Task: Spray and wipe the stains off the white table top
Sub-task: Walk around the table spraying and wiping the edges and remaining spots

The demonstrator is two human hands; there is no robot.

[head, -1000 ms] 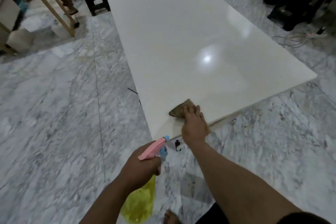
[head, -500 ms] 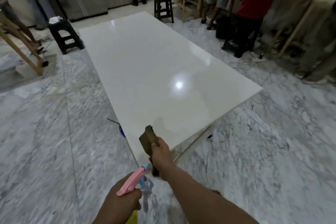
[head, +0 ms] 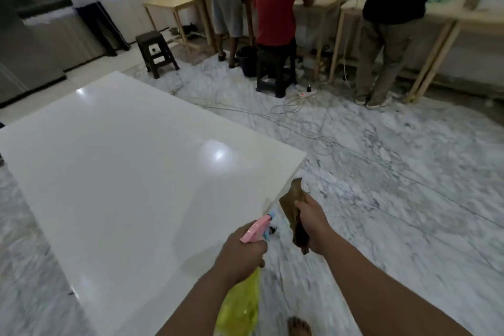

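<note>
A bare foot [head: 299, 325] shows at the bottom edge on the grey-veined marble floor [head: 395, 199]. Just above it, the left hand [head: 241, 252] is curled tight around the neck of a yellow plastic spray bottle [head: 241, 305] with a pink trigger head [head: 256, 228], whose body hangs below the fist and whose nozzle points up and away. Beside it, the right hand [head: 313, 222] grips a crumpled brown cloth [head: 293, 206], fingers wrapped around it; the cloth is lifted off the surface, just past the near right edge of the table. The glossy white rectangular table top [head: 122, 172] spreads away to the left, with a bright glare spot on it. Farther off, white cables and a power strip [head: 306, 93] lie on the floor near a dark plastic stool [head: 156, 53]. At the back, several people stand or sit at pale wooden workbenches [head: 327, 1].
</note>
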